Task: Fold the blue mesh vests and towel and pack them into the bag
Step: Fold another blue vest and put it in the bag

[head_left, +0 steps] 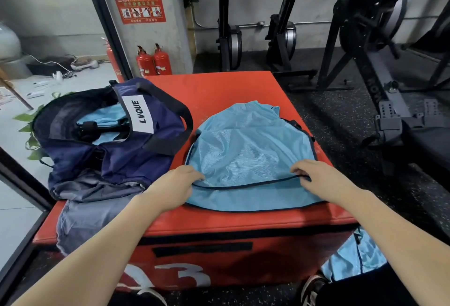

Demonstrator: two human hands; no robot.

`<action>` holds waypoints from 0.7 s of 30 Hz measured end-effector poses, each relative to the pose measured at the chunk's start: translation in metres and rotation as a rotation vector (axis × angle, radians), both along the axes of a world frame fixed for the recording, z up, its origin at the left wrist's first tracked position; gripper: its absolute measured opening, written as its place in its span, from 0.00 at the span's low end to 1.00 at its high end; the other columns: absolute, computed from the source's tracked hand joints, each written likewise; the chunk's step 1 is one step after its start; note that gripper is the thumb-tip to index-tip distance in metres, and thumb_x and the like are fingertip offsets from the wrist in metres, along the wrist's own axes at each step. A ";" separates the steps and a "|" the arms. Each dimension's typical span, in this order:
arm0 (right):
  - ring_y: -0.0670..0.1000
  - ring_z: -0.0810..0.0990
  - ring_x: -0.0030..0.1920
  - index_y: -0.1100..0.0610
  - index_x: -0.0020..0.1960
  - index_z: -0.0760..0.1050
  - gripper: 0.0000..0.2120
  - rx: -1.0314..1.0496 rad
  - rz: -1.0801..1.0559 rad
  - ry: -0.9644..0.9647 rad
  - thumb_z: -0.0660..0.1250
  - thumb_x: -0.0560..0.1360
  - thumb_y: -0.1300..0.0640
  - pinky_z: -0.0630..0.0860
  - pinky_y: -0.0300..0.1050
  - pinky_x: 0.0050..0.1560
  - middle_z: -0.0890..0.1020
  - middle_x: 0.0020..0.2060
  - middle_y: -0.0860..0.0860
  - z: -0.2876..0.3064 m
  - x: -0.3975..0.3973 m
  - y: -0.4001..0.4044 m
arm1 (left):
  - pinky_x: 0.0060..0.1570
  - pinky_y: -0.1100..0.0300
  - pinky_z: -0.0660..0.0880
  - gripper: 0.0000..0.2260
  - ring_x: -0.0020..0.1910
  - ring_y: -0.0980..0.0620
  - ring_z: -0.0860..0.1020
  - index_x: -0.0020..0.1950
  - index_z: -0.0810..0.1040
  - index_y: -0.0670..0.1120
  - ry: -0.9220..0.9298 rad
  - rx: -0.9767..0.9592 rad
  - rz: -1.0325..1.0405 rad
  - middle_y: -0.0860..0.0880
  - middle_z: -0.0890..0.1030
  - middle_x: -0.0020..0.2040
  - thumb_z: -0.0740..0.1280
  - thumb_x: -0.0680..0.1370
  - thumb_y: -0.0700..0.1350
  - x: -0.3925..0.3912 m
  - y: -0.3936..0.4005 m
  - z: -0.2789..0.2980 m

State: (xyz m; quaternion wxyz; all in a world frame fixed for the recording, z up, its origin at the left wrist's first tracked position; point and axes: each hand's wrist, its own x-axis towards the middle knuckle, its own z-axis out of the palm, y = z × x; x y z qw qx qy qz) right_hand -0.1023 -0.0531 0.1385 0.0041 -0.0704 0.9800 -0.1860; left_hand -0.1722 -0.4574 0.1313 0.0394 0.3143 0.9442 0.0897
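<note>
Head view looks down on two bare arms reaching over a red padded box: the left hand [179, 185] has its grip pinched on the near dark-piped edge of a blue mesh vest [248, 154], and the right hand [316, 179] curls its fingers over the same edge further along. That vest lies spread on the right half of the surface [219, 89], partly doubled over on itself. Just beside it to the left sits a navy bag [136, 150] with a white LVQUE label, its mouth open and light blue fabric [107, 115] showing inside. A grey-blue cloth [90, 218] hangs over the box's near left corner, touching the bag. Another blue vest [353, 257] lies on the floor by the box's right side. Two red fire extinguishers [153, 61] stand against the wall behind.
</note>
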 end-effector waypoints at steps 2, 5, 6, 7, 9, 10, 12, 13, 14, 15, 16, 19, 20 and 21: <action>0.46 0.79 0.53 0.51 0.59 0.78 0.12 -0.029 -0.006 0.022 0.65 0.78 0.60 0.75 0.44 0.57 0.79 0.51 0.43 0.002 0.003 0.000 | 0.62 0.54 0.71 0.17 0.59 0.50 0.75 0.66 0.77 0.50 0.000 0.048 0.015 0.52 0.76 0.57 0.60 0.80 0.40 0.002 0.000 -0.001; 0.46 0.78 0.51 0.51 0.57 0.80 0.09 -0.048 -0.006 0.047 0.66 0.79 0.58 0.72 0.39 0.55 0.79 0.49 0.42 0.003 0.006 0.001 | 0.57 0.51 0.74 0.16 0.55 0.50 0.77 0.62 0.79 0.51 0.048 0.035 0.018 0.53 0.77 0.54 0.59 0.80 0.56 0.005 -0.002 -0.002; 0.45 0.78 0.51 0.51 0.57 0.80 0.08 -0.051 -0.011 0.047 0.67 0.79 0.57 0.72 0.38 0.55 0.80 0.49 0.42 0.003 0.007 0.003 | 0.56 0.52 0.74 0.17 0.54 0.50 0.77 0.61 0.79 0.51 0.066 0.026 0.012 0.53 0.78 0.54 0.59 0.79 0.58 0.006 -0.003 -0.001; 0.44 0.78 0.51 0.50 0.57 0.80 0.08 -0.055 -0.015 0.048 0.67 0.79 0.57 0.72 0.38 0.55 0.80 0.49 0.42 0.003 0.008 0.004 | 0.56 0.53 0.73 0.15 0.55 0.50 0.78 0.60 0.80 0.52 0.097 0.019 0.006 0.54 0.79 0.54 0.61 0.80 0.56 0.007 -0.003 -0.001; 0.40 0.77 0.49 0.49 0.55 0.80 0.07 -0.064 -0.019 0.062 0.67 0.79 0.57 0.73 0.38 0.54 0.80 0.48 0.40 0.004 0.011 0.005 | 0.54 0.53 0.70 0.10 0.56 0.49 0.78 0.59 0.81 0.52 0.171 0.029 -0.012 0.54 0.81 0.54 0.65 0.81 0.48 0.010 -0.002 0.000; 0.40 0.77 0.48 0.48 0.54 0.80 0.07 -0.065 -0.020 0.082 0.68 0.79 0.58 0.75 0.39 0.54 0.79 0.47 0.39 0.004 0.012 0.006 | 0.54 0.53 0.70 0.10 0.56 0.49 0.78 0.58 0.82 0.52 0.198 0.033 -0.006 0.55 0.82 0.54 0.65 0.80 0.44 0.012 -0.002 0.002; 0.42 0.78 0.46 0.47 0.50 0.77 0.09 -0.061 -0.030 0.123 0.67 0.78 0.61 0.76 0.43 0.52 0.79 0.46 0.40 0.008 0.017 0.007 | 0.56 0.52 0.70 0.12 0.54 0.49 0.78 0.56 0.82 0.50 0.193 0.079 0.045 0.54 0.82 0.53 0.64 0.78 0.39 0.016 0.000 0.008; 0.43 0.78 0.43 0.46 0.48 0.75 0.11 -0.045 -0.033 0.143 0.66 0.77 0.62 0.77 0.45 0.49 0.78 0.44 0.40 0.010 0.020 0.008 | 0.55 0.52 0.72 0.12 0.52 0.48 0.79 0.55 0.82 0.50 0.177 0.134 0.070 0.54 0.82 0.51 0.63 0.77 0.37 0.017 -0.001 0.010; 0.44 0.77 0.41 0.45 0.45 0.72 0.13 -0.016 -0.034 0.155 0.65 0.77 0.63 0.77 0.47 0.47 0.77 0.43 0.41 0.012 0.023 0.010 | 0.53 0.52 0.73 0.12 0.49 0.48 0.79 0.53 0.81 0.49 0.169 0.191 0.092 0.54 0.82 0.49 0.63 0.77 0.36 0.019 -0.002 0.012; 0.45 0.77 0.40 0.45 0.43 0.70 0.14 0.018 -0.018 0.166 0.64 0.76 0.65 0.77 0.49 0.46 0.76 0.43 0.41 0.013 0.026 0.014 | 0.50 0.52 0.73 0.11 0.45 0.48 0.78 0.51 0.79 0.49 0.170 0.230 0.104 0.54 0.81 0.46 0.62 0.76 0.36 0.022 -0.004 0.013; 0.46 0.77 0.41 0.46 0.42 0.71 0.15 0.053 0.007 0.171 0.64 0.75 0.66 0.77 0.50 0.46 0.75 0.44 0.40 0.012 0.029 0.018 | 0.46 0.52 0.73 0.10 0.42 0.47 0.76 0.49 0.76 0.49 0.183 0.242 0.095 0.54 0.79 0.44 0.62 0.75 0.35 0.025 -0.006 0.014; 0.47 0.79 0.50 0.47 0.42 0.81 0.15 0.158 0.085 0.132 0.65 0.75 0.66 0.76 0.46 0.54 0.77 0.51 0.39 0.010 0.040 0.027 | 0.44 0.53 0.74 0.14 0.41 0.49 0.77 0.46 0.77 0.50 0.237 0.183 -0.043 0.56 0.79 0.42 0.62 0.71 0.32 0.035 -0.013 0.011; 0.47 0.79 0.53 0.48 0.46 0.83 0.13 0.192 0.102 0.106 0.65 0.76 0.65 0.74 0.44 0.57 0.78 0.53 0.40 0.008 0.044 0.027 | 0.44 0.53 0.75 0.16 0.42 0.50 0.78 0.45 0.78 0.51 0.264 0.148 -0.109 0.57 0.79 0.43 0.62 0.68 0.32 0.036 -0.017 0.007; 0.46 0.78 0.56 0.49 0.50 0.84 0.12 0.212 0.126 0.090 0.65 0.77 0.63 0.73 0.41 0.59 0.79 0.54 0.41 0.006 0.048 0.027 | 0.43 0.53 0.77 0.17 0.43 0.51 0.79 0.45 0.80 0.52 0.282 0.124 -0.158 0.57 0.80 0.43 0.62 0.66 0.32 0.037 -0.020 0.003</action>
